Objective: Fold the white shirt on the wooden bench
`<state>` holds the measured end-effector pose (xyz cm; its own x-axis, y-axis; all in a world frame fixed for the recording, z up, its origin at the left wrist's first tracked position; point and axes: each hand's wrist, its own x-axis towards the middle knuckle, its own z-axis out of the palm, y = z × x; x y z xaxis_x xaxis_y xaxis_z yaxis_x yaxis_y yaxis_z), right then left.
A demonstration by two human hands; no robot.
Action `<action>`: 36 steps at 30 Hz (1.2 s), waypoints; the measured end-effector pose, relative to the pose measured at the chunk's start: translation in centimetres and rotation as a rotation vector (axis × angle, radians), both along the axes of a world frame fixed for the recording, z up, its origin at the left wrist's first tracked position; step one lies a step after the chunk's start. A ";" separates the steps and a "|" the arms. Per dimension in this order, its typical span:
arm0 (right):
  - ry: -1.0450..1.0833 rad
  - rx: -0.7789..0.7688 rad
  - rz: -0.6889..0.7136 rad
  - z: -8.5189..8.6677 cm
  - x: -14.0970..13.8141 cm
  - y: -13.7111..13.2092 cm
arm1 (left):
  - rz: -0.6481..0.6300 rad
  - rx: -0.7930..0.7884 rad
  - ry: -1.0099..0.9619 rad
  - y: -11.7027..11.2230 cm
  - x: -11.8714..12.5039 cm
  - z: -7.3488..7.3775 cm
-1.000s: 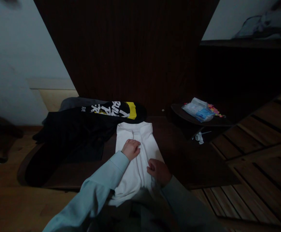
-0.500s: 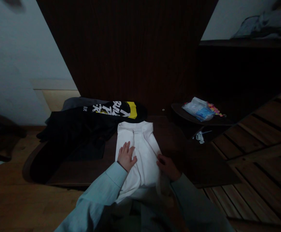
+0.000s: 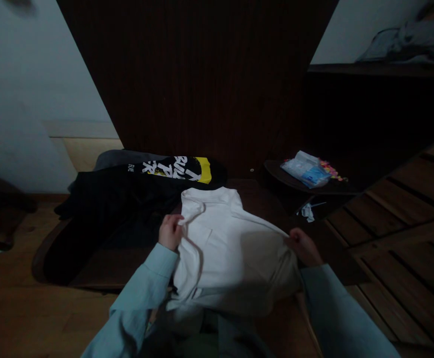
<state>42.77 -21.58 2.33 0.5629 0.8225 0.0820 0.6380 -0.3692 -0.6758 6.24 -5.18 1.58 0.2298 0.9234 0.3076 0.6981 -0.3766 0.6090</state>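
Observation:
A white shirt [image 3: 228, 248] lies spread on the dark wooden desk [image 3: 101, 271], its lower part hanging toward my body. My left hand [image 3: 170, 232] pinches the shirt's left edge, where the cloth is bunched in folds. On the other side my right hand [image 3: 304, 245] grips the right edge and holds it stretched outward. The collar end points away from me, close to a black garment [image 3: 127, 194] with white lettering and a yellow patch.
A plastic packet [image 3: 306, 171] and small pink-and-yellow items rest on a rounded shelf [image 3: 276, 169] at right. Below them is a crumpled white scrap [image 3: 307, 212]. Slatted wood [image 3: 399, 238] runs along the right, and a dark stool-like object [image 3: 0, 214] stands at far left.
My hands have moved apart, the right one farther out to the right. Both now grip the shirt's edges, and its folded sides have opened out wider. The black garment has stayed put.

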 end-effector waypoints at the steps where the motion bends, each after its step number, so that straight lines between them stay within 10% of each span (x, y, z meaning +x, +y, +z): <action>1: -0.027 -0.057 -0.012 0.0 0.6 -0.1 | 0.081 0.011 0.012 0.6 -1.3 0.3; 5: -0.230 -0.036 0.018 0.7 -1.0 0.9 | 0.206 0.123 0.163 1.1 -4.0 1.1; 10: -0.257 -0.071 0.506 1.1 -9.6 5.4 | -0.255 0.070 0.209 -1.9 0.1 1.1; 15: -0.345 -0.134 0.641 0.9 -14.9 9.3 | -0.317 -0.046 0.357 -2.4 3.0 0.4; 20: -0.156 -0.227 0.740 4.1 -10.4 9.5 | -0.255 -0.142 0.063 -0.4 -1.9 0.7; 23: -0.166 -0.277 0.628 6.7 -3.9 8.2 | 0.070 -0.075 -0.046 0.4 -7.5 1.8; 27: -0.542 -0.453 0.045 8.9 1.4 7.4 | 0.516 0.181 0.157 0.4 -11.4 3.2; 36: -0.461 -0.260 0.552 4.2 -13.1 15.9 | -0.096 0.109 0.053 -3.2 -0.6 2.4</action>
